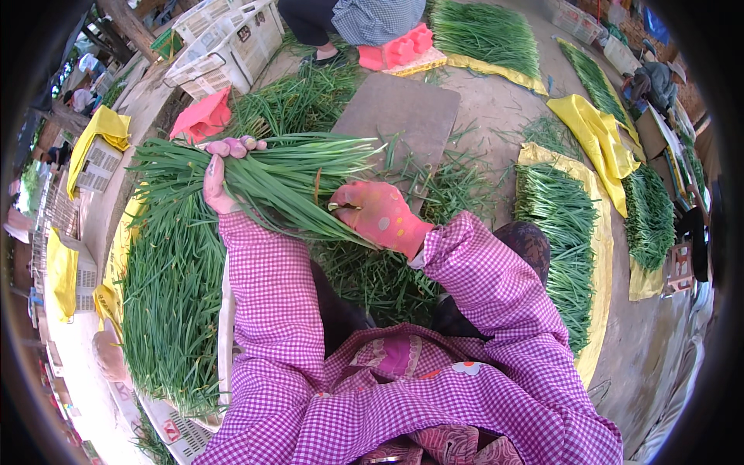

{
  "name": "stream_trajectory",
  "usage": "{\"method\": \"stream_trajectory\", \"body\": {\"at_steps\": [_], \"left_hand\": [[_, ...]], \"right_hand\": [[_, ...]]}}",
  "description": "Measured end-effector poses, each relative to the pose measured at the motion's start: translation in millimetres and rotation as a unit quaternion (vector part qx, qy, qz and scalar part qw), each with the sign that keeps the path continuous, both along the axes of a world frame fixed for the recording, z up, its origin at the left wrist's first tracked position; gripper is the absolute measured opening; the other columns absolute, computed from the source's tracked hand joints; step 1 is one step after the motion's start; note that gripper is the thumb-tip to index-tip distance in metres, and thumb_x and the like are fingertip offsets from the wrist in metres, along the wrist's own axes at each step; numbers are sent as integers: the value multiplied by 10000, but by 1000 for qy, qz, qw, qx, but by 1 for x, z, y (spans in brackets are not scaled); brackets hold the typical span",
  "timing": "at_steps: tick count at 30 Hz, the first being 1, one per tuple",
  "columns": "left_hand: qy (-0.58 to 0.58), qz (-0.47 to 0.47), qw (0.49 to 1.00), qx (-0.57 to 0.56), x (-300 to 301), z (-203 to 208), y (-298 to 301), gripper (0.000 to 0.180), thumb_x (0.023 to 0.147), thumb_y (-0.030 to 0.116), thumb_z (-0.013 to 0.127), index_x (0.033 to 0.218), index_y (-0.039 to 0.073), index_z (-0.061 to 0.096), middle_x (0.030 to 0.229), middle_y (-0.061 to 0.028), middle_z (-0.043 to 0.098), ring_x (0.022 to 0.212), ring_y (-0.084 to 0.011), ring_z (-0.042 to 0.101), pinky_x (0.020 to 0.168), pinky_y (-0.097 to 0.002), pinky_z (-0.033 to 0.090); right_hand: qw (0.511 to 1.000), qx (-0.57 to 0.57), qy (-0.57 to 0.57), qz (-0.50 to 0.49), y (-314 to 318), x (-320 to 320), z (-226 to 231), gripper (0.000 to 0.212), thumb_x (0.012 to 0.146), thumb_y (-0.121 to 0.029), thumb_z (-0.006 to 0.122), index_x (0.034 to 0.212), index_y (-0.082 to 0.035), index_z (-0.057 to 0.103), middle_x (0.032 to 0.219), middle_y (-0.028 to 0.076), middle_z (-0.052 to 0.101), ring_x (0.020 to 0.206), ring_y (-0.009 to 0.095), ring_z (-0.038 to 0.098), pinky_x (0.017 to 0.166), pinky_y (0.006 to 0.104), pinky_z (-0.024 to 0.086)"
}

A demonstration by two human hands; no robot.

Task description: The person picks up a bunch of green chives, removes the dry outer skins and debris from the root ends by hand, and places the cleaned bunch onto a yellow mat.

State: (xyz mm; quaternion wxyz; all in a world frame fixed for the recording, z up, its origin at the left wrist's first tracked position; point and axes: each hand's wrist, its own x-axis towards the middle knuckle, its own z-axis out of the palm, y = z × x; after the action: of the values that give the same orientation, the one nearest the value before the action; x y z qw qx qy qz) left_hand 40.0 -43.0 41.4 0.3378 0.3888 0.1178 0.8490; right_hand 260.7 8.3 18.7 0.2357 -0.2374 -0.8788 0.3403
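My left hand [216, 186] is closed around a thick bunch of long green chives [291, 174], held across in front of me. Its thumb crosses the near side, and fingertips show over the top. My right hand [384, 217], in a red glove with pale dots, is at the bunch's right part, against the lower leaves. Its fingers are curled into a pinch, and what lies between them is too small to make out. A brownish blade [317, 186] stands out among the green leaves beside it.
Cut chives [170, 310] fill a crate at my left. More lie on yellow sheeting [601, 267] at right. Loose greens [380, 279] cover the ground between my legs. Ahead are a flat board [403, 108], a pink stool [395, 50], a seated person [380, 19] and white crates [232, 58].
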Motion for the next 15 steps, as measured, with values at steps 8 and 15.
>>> {"method": "stream_trajectory", "body": {"at_steps": [8, 15], "left_hand": [[1, -8, 1000, 13, 2, 1, 1, 157, 879, 219, 490, 907, 66, 515, 840, -78, 524, 875, -253, 506, 832, -436, 443], [86, -45, 995, -20, 26, 4, 10, 157, 807, 172, 544, 889, 39, 527, 837, -108, 533, 867, -279, 513, 832, -447, 441]], "right_hand": [[938, -331, 99, -38, 11, 2, 0, 332, 837, -216, 621, 1033, 52, 613, 898, 76, 651, 809, 130, 590, 748, 263, 471], [825, -534, 182, -37, 0, -6, 12, 321, 833, -191, 631, 1032, 60, 612, 893, 101, 655, 788, 157, 620, 722, 278, 496]]}}
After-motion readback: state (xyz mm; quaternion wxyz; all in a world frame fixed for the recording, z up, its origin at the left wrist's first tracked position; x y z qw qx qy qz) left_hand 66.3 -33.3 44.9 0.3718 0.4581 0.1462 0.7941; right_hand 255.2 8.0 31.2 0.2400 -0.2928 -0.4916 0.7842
